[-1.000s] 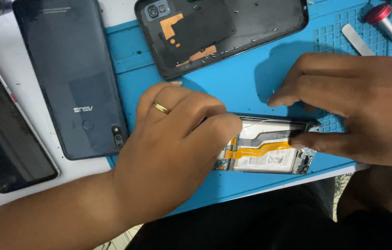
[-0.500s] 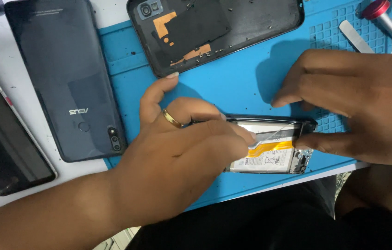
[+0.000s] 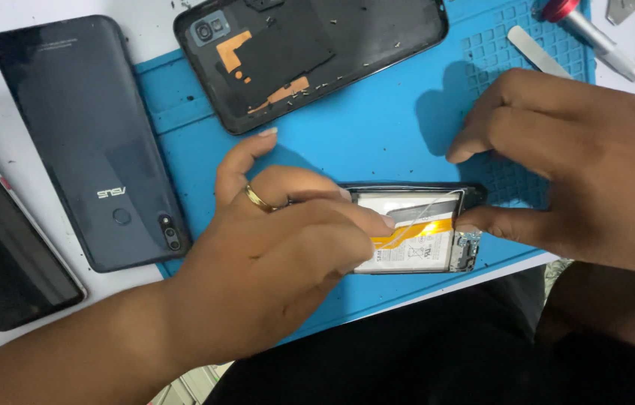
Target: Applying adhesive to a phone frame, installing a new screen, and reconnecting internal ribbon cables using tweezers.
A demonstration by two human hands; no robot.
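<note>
An opened phone [image 3: 422, 232] lies on the blue work mat [image 3: 377, 142], showing its white battery and an orange flex ribbon. My left hand [image 3: 287, 255], with a gold ring on one finger, covers the phone's left part, fingertips pressing on the battery, index finger lifted. My right hand [image 3: 573, 165] pinches the phone's right end between thumb and fingers. What lies under my left palm is hidden.
A removed black back cover [image 3: 310, 52], inside up, rests at the mat's top. A dark blue phone [image 3: 92, 142] lies face down at left, another black phone [image 3: 2, 247] beside it. A red-capped screwdriver [image 3: 595, 41] and a flat pry tool [image 3: 539, 52] sit top right.
My left hand has slid right over the battery, its fingers spreading and the index finger rising. My right hand has kept its pinch on the phone's end.
</note>
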